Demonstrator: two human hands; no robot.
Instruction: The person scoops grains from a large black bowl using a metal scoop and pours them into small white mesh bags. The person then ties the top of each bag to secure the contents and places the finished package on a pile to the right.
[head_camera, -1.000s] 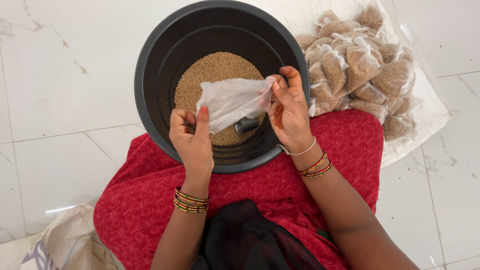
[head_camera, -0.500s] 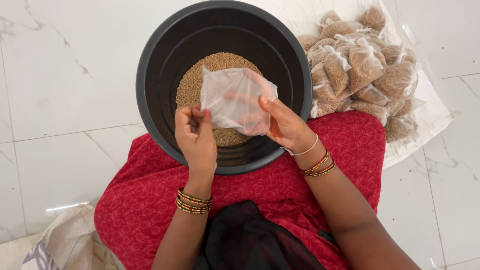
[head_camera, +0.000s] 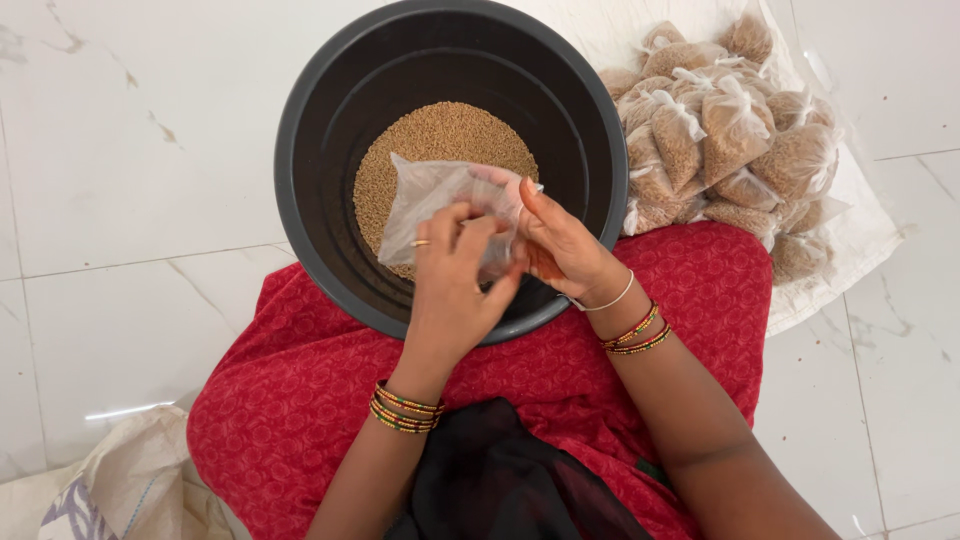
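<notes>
Holding a clear plastic bag (head_camera: 440, 200) over the black tub (head_camera: 330, 90) of brown grain (head_camera: 440, 135), we pinch its lower edge with our left hand (head_camera: 455, 285) and right hand (head_camera: 560, 245), fingers closed on it.

Camera looking down from the head

It is looking straight down, close, at the tub (head_camera: 300, 200) and red lap (head_camera: 300, 400).

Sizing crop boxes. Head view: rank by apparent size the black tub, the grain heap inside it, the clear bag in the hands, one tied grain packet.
1. black tub
2. grain heap
3. clear bag, partly covered by the left hand and right hand
4. tied grain packet, close to the bag, so this order is unsure
</notes>
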